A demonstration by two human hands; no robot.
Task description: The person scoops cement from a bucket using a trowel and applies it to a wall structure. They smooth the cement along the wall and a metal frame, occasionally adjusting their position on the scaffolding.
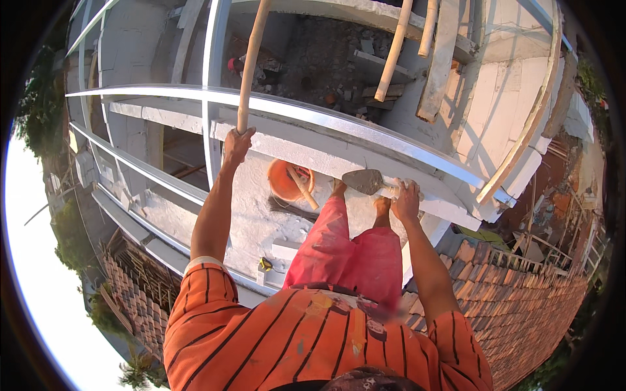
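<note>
On my feed I see a pale, dusty floor point(251, 221) bearing an orange bucket point(279, 184), dark thin strands point(292, 208) beside it, a whitish block point(285, 249) and a yellow-and-black object point(265, 264)

Outdoors in strong sunlight, high among pale block walls point(505, 91) and silver metal beams point(287, 105), above a dark rubble-strewn floor point(332, 49), with tiled roofs point(512, 303) at lower left and right, green trees point(68, 231) and white sky point(26, 251) at left.

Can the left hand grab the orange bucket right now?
Probably not right away: the left hand is wrapped around the pole, and the bucket sits lower down, so it would likely need to let go first.
</note>
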